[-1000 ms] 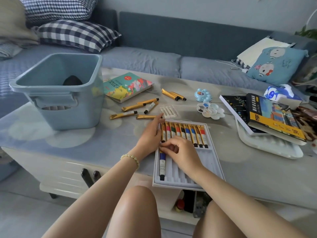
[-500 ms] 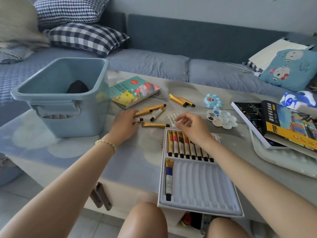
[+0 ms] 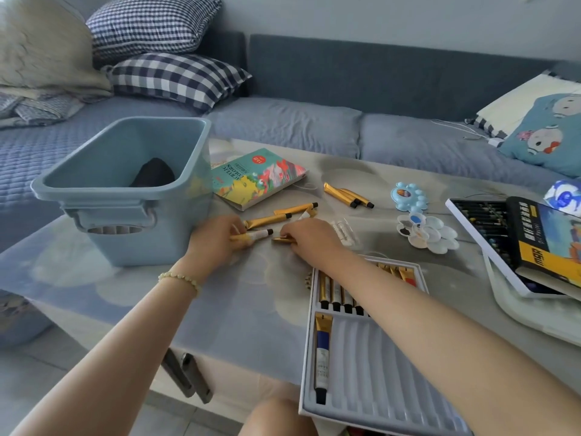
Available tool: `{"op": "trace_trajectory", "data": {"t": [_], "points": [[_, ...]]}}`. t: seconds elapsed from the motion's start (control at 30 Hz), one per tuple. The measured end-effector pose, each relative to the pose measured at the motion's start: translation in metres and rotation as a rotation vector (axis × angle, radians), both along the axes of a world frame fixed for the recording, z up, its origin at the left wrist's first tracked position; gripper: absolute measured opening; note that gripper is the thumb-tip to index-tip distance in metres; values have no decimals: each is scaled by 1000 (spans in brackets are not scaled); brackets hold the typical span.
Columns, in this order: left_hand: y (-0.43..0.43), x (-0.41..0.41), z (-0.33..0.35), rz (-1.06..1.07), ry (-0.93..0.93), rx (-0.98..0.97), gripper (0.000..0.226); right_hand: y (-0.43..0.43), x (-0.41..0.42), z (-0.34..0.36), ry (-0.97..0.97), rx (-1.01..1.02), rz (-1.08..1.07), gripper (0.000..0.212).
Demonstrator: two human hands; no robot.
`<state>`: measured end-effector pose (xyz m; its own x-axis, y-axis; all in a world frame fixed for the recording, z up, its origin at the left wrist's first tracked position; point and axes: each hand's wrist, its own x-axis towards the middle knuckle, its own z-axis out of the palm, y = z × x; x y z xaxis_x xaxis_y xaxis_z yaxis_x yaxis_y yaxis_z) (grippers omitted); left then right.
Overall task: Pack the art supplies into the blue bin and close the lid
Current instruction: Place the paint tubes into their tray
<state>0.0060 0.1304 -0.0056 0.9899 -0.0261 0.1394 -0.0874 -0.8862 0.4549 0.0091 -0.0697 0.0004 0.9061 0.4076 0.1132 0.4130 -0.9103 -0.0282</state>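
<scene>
- Left hand [image 3: 217, 239] closed around a gold paint tube [image 3: 256, 236] on the tabletop [image 3: 251, 297], just right of the blue bin [image 3: 125, 190].
- Right hand [image 3: 309, 237] pinching another gold tube [image 3: 281, 239] beside it.
- Bin open, no lid on it; paint tray [image 3: 374, 366] near front edge.

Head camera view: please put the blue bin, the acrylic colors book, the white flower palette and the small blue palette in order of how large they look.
1. blue bin, clearly largest.
2. acrylic colors book.
3. white flower palette.
4. small blue palette, smallest.
The small blue palette lies slightly farther from the camera than the white one, so that last gap is less sure.
</scene>
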Motion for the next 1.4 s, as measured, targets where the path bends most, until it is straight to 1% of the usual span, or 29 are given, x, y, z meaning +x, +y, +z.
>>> {"op": "trace_trajectory", "data": {"t": [0.07,0.17,0.23,0.27,0.3,0.37,0.4,0.43,0.47,0.57,0.7,0.8,0.93,1.03,1.2,1.33,1.4], "points": [[-3,-1,4,-5,2,-233,24,-4,-3,3,-39,138,15,33],[-11,-10,21,-25,-45,-560,18,-16,-17,15,-177,537,0,31],[-19,-19,35,-32,-68,-729,18,-27,-34,30,-222,810,-46,30],[-24,-24,42,-61,-57,-794,15,-34,-46,38,-191,989,-92,27],[-31,-30,47,-104,-28,-877,12,-41,-60,45,-115,1194,-145,24],[-48,-44,52,-183,71,-1060,7,-55,-91,50,101,1576,-241,15],[-56,-52,50,-211,113,-1089,6,-62,-108,49,189,1706,-280,10],[-64,-61,47,-231,142,-1068,8,-68,-123,45,256,1783,-309,7],[-72,-70,40,-245,172,-1028,13,-72,-138,39,310,1819,-338,6],[-91,-96,15,-264,231,-958,22,-75,-173,21,360,1781,-377,13],[-104,-116,-11,-225,187,-1028,20,-68,-192,7,310,1711,-385,17],[-105,-121,-16,-211,162,-1065,21,-63,-197,-2,317,1674,-391,19],[-105,-122,-14,-209,177,-1053,21,-59,-199,-8,378,1530,-373,22],[-105,-121,-15,-206,178,-1049,23,-59,-195,-8,433,1443,-366,19],[-104,-121,-15,-209,178,-1059,24,-57,-189,-14,348,1135,-315,16],[-103,-120,-15,-212,182,-1070,25,-57,-191,-16,317,1057,-286,19],[-103,-120,-12,-221,198,-1075,27,-57,-190,-16,296,1066,-298,21]]}}
